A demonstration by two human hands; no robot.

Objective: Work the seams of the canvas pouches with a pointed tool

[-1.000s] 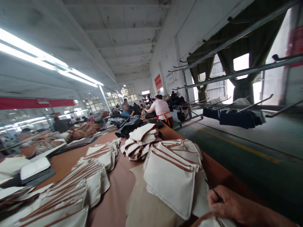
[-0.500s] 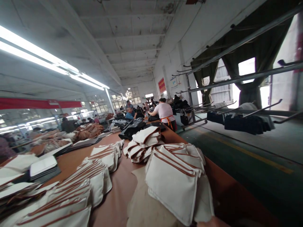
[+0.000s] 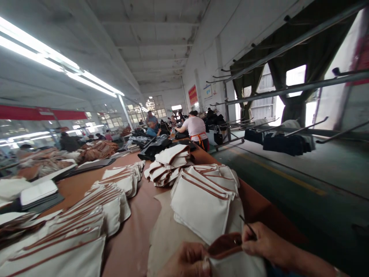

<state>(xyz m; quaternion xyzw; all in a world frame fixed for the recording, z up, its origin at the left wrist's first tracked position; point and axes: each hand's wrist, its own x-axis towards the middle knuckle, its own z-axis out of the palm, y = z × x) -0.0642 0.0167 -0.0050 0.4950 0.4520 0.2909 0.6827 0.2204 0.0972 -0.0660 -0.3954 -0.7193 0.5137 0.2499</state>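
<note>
At the bottom of the head view, a white pouch (image 3: 236,265) with a brown lining is held with its mouth spread. My left hand (image 3: 188,259) is closed on the pouch's left edge, thumb toward me. On the other side, my right hand (image 3: 263,240) pinches a thin dark tool (image 3: 244,220) at the pouch's right rim; its exact kind is unclear. A small shiny spot shows on the lining beside the right fingers. Just beyond the hands lies a stack of similar white pouches (image 3: 198,204) with brown trim.
Overlapping white pouches (image 3: 112,215) run along the left of the brown table (image 3: 135,231). A further pile (image 3: 170,157) lies behind the stack. A metal rack (image 3: 288,92) with hanging dark bags (image 3: 285,144) stands right, across the aisle. A co-worker (image 3: 196,129) leans over the table's far end.
Both hands have come up into view with a pouch and the thin tool; before, only a blurred bit of hand showed at the bottom edge. The view has shifted slightly.
</note>
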